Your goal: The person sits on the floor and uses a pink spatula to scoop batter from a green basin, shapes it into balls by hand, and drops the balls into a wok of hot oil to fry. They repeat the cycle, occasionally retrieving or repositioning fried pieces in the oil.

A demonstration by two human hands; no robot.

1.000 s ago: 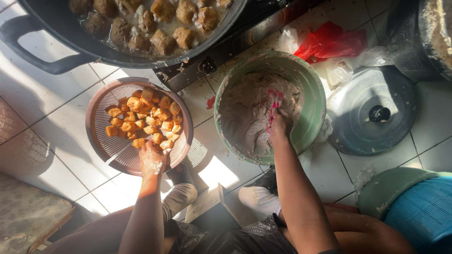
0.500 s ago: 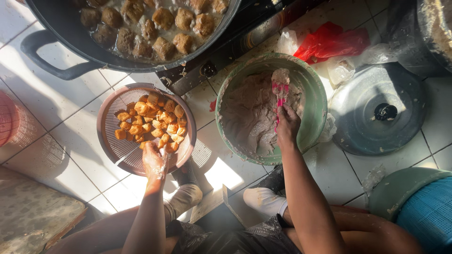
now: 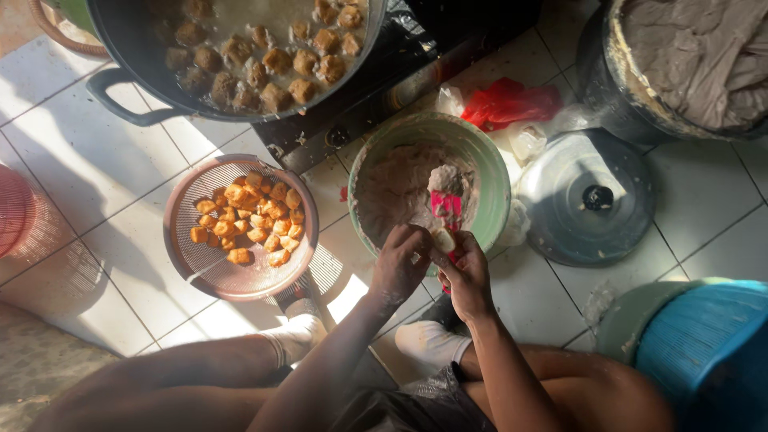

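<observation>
Hands meeting over the near rim of the green bowl [image 3: 496,172]: left hand [image 3: 400,264] curled, fingertips pinched onto a pale lump of filling [image 3: 442,238]; right hand [image 3: 466,276] closed round the pink-handled spatula [image 3: 445,210], blade loaded with the same grey paste. Held low and close to the bowl, seemingly so drips fall back inside rather than on the tiled floor [image 3: 120,216]. Whether the left hand fully grips the lump or only shapes it, hard to tell.

Just left of the bowl, within easy reach, a pinkish-brown strainer basket [image 3: 192,200] holding golden fried tofu pieces [image 3: 248,220]. Beyond, on a dark stove, a large black pan [image 3: 128,104] of browned pieces in oil. To the right, a metal lid [image 3: 596,200] flat on the floor, a red plastic bag [image 3: 512,102] behind the bowl, a big pot [image 3: 616,88] of more paste, a blue basket [image 3: 704,344] at the corner. White-socked feet [image 3: 304,332] tucked between strainer and bowl, crowding the space.
</observation>
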